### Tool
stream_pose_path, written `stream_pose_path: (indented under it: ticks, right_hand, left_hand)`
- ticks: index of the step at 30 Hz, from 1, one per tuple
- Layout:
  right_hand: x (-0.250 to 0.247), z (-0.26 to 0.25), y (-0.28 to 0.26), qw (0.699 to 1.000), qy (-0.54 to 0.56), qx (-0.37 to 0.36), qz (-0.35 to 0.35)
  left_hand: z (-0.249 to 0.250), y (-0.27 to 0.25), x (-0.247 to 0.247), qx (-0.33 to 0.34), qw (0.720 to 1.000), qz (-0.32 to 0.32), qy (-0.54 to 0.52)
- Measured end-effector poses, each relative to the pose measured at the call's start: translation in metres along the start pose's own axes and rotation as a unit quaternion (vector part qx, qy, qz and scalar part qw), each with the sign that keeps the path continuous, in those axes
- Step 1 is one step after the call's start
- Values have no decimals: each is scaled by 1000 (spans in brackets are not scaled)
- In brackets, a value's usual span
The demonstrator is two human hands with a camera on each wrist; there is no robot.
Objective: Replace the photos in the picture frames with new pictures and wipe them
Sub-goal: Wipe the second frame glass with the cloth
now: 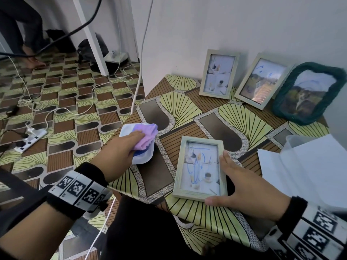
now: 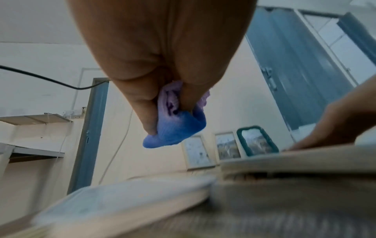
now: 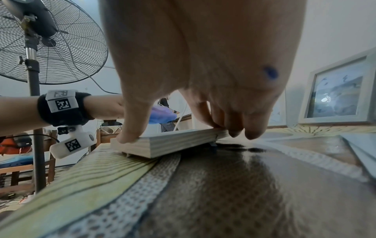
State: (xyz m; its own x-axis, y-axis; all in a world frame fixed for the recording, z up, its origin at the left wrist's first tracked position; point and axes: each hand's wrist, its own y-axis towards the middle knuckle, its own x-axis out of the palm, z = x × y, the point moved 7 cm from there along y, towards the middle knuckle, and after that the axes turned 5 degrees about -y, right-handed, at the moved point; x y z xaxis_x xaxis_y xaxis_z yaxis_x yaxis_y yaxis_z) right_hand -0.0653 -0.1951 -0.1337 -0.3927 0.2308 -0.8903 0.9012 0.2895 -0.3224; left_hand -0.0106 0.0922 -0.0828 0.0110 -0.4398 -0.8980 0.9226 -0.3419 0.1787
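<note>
A pale wooden picture frame (image 1: 200, 168) lies flat near the table's front edge; its photo has blue pen scribbles on it. My right hand (image 1: 224, 178) rests on the frame's right side, thumb on the near corner and fingertips on the far corner, as the right wrist view shows on the frame (image 3: 168, 143). My left hand (image 1: 129, 145) grips a purple and blue cloth (image 1: 148, 136) just above a white tray (image 1: 125, 128) left of the frame. In the left wrist view the cloth (image 2: 177, 128) is bunched between thumb and fingers.
Against the wall stand two more pale frames (image 1: 218, 73) (image 1: 262, 82) and a green woven frame (image 1: 304, 92). White sheets (image 1: 300, 166) and a translucent container (image 1: 293, 145) lie at the right. The patterned table (image 1: 216, 128) ends just left of the tray; cables cross the floor.
</note>
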Motion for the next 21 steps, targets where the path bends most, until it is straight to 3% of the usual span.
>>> stream_pose_path:
  ticks: [5, 10, 13, 15, 17, 19, 21]
  right_hand:
    - [1, 0, 0, 1000, -11, 1, -12]
    - [-2, 0, 2, 1000, 1, -2, -8]
    - [-2, -1, 3, 1000, 15, -12, 1]
    - [-1, -2, 4, 1000, 19, -17, 3]
    - [1, -1, 5, 1000, 20, -14, -4]
    - [1, 1, 6, 999, 33, -11, -12]
    - [-2, 0, 6, 998, 64, -12, -20]
  left_hand:
    - [41, 6, -22, 44, 992, 98, -65]
    - [105, 14, -4, 129, 980, 84, -129]
    - [118, 21, 33, 124, 981, -30, -148]
    - [117, 18, 69, 106, 982, -146, -59]
    - [112, 9, 95, 97, 965, -237, 60]
    - [112, 5, 99, 103, 959, -249, 91]
    - [112, 2, 93, 103, 961, -253, 49]
